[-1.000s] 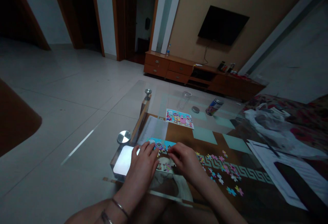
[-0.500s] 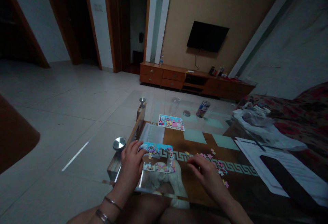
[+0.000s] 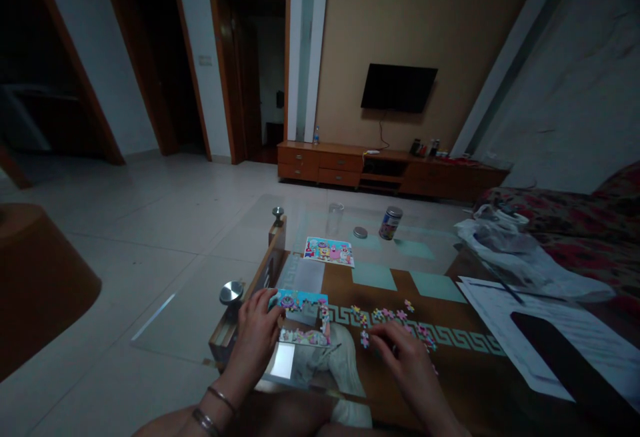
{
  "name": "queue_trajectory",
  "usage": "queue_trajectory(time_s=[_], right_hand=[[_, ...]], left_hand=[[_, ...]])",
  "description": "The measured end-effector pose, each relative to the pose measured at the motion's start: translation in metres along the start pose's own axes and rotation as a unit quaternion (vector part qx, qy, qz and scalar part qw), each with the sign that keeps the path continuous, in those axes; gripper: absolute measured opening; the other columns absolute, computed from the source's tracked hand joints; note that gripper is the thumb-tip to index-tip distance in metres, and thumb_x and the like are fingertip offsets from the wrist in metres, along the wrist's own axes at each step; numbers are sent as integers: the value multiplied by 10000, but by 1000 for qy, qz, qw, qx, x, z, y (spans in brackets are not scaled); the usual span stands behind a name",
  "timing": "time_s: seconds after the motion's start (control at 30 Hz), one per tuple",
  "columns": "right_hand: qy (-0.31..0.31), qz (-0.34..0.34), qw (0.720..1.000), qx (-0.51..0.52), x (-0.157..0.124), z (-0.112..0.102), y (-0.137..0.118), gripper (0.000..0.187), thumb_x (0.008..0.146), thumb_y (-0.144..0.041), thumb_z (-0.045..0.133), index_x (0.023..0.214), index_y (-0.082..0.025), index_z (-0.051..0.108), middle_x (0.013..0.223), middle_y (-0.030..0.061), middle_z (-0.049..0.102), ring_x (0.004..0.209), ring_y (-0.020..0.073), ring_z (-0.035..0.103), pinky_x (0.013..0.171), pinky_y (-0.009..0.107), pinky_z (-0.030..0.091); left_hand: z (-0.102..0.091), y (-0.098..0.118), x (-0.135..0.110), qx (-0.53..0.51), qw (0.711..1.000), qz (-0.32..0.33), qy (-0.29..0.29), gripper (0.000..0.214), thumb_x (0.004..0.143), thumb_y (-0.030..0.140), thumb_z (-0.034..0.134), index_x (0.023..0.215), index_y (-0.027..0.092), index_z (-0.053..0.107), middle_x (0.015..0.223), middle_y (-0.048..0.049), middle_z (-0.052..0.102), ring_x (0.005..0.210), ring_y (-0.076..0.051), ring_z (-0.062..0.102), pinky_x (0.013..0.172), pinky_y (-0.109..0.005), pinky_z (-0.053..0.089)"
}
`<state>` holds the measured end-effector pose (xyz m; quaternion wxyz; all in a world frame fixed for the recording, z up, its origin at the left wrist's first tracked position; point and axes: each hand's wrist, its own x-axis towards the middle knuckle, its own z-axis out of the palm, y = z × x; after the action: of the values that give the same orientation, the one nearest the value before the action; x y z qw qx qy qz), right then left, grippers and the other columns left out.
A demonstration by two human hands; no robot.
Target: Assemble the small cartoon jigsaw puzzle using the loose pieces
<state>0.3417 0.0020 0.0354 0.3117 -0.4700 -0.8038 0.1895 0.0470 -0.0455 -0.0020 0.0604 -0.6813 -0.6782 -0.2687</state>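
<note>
My left hand [image 3: 255,330] has its fingertips against the left end of a partly built jigsaw puzzle [image 3: 303,317], a frame of coloured cartoon pieces with a gap in the middle. My right hand [image 3: 403,350] lies to the right, its fingertips among small loose jigsaw pieces [image 3: 395,320] in pink, yellow and blue. The pieces are scattered along a patterned strip under the glass. Farther away, a printed cartoon picture card [image 3: 329,251] lies on the glass tabletop [image 3: 240,330].
A clear cup [image 3: 335,219], a metal lid [image 3: 360,232] and a drinks can [image 3: 391,223] stand beyond the card. Papers [image 3: 530,330] and a plastic bag [image 3: 500,240] lie at the right by a floral sofa [image 3: 565,223]. A tiled floor surrounds the table.
My right hand has moved off the puzzle, rightward and nearer to me, onto the loose pieces. My left hand stays at the puzzle's left end. The view has swung and levelled.
</note>
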Motion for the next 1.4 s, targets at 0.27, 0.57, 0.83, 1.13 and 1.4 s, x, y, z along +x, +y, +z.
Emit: queue_trajectory(time_s=[0.27,0.57,0.83,1.13,1.4], right_hand=[[-8,9,1000,11,-2,-1,-1,184,885,-270,473,814,-215,634,830,38,656,786,199,615,699,296,454],[-2,10,1000,11,1,-1,0,199,879,-289,474,803,-213,641,828,49,664,792,208,619,722,316,468],[65,18,997,25,0,6,7,243,873,-356,467,894,-225,671,944,64,704,898,230,648,783,335,498],[80,45,995,33,0,3,7,357,794,-262,381,991,-197,672,914,76,705,820,224,665,726,349,535],[99,44,994,27,1,1,4,411,757,-223,355,1040,-195,652,953,73,683,832,217,652,783,381,518]], left_hand=[[5,-1,1,14,1000,5,9,326,769,30,481,927,247,665,1244,-75,573,1217,-297,425,960,-501,352],[-3,-15,3,-80,984,-106,120,180,831,184,445,928,220,592,1122,-84,584,1087,-280,482,907,-477,375],[-2,-21,8,-159,948,-219,171,277,849,444,437,701,226,523,866,-51,570,920,-262,511,868,-459,401],[-5,-18,4,-164,938,-247,178,346,907,391,346,749,220,602,933,-61,588,971,-256,480,912,-467,381],[-6,-17,5,-159,938,-241,192,250,880,292,358,824,216,589,989,-74,572,1027,-259,464,937,-460,368]])
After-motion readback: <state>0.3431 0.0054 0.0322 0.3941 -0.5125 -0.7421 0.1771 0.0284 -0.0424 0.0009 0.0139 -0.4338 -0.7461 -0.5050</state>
